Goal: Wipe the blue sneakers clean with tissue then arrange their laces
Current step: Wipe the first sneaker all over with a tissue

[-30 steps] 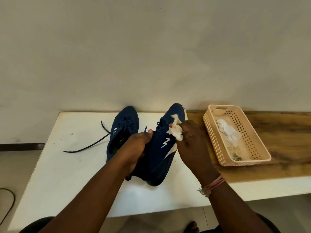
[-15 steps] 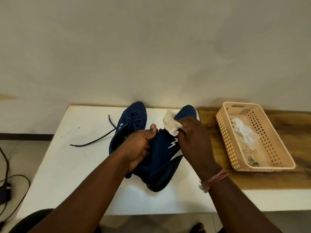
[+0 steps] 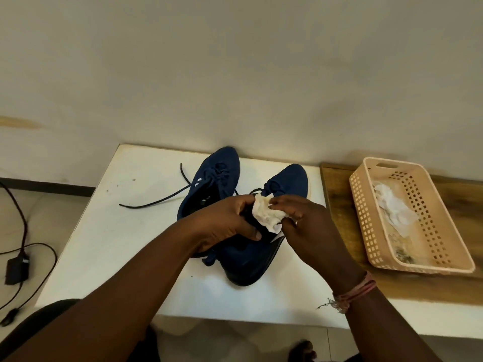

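The white worktop meets the wall at its far edge, with bare surface to the left of the shoes and along the near edge; a wooden stretch adjoins on the right. Two blue sneakers lie side by side mid-worktop, one loose lace trailing left. One peach basket sits on the wood, well apart. Left hand and right hand both pinch one crumpled tissue above the right sneaker.
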